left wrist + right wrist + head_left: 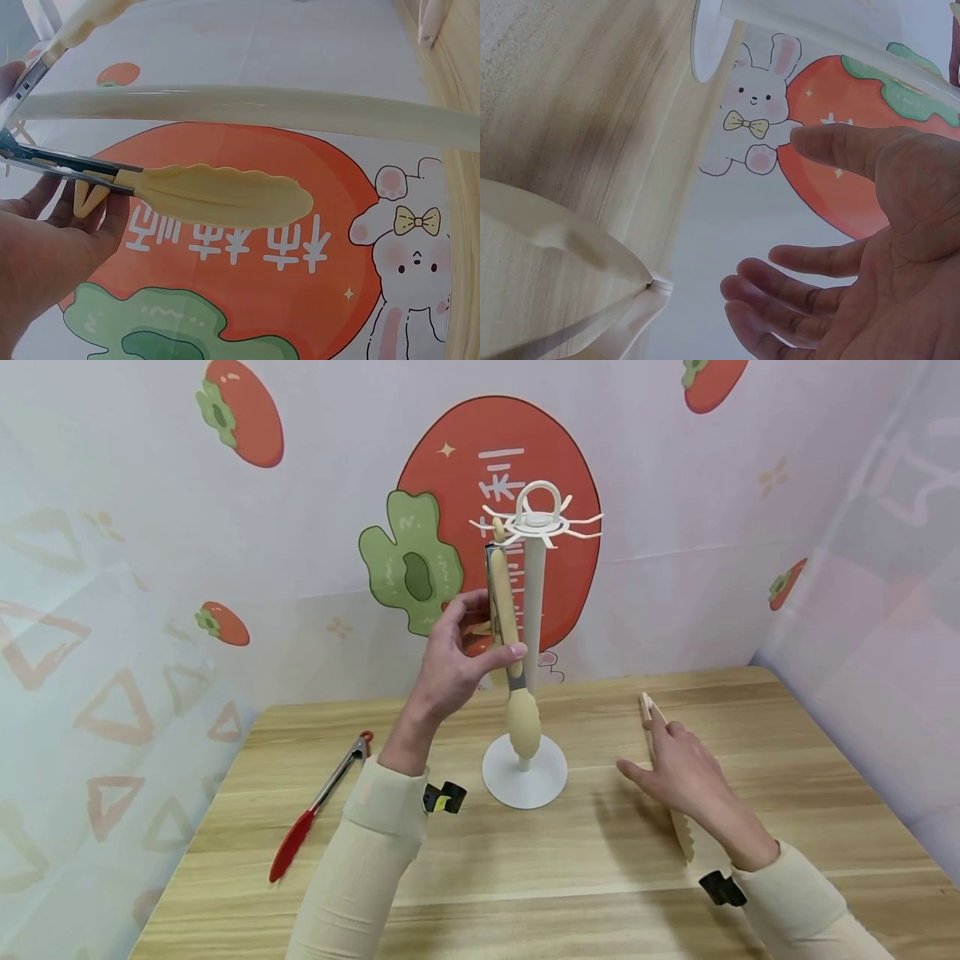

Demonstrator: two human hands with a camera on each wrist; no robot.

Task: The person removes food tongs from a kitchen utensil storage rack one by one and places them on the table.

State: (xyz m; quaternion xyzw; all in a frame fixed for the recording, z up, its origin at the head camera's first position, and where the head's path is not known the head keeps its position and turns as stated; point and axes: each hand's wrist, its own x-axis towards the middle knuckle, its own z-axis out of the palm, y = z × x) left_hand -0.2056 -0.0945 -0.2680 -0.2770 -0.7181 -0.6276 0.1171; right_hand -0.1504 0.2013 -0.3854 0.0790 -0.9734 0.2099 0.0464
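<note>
My left hand (461, 647) grips a pair of pale yellow kitchen tongs (523, 727) upright, scalloped tips downward, beside the post of a white hook stand (534, 602). The top end of the tongs overlaps the ring of hooks in the head view. From the left wrist, the two arms of the tongs (225, 196) spread apart, with the thumb at one and fingers at the other. My right hand (686, 772) hovers over a pair of cream-white tongs (684, 835) lying on the table, its fingers spread loosely and holding nothing. In the right wrist view, these tongs (577, 232) lie apart from the fingers.
Red-tipped metal tongs (330, 802) lie on the wooden table (547, 877) at the left. The stand's round white base (525, 785) sits near the middle. A printed cloth backdrop (322, 543) rises behind the table's back edge.
</note>
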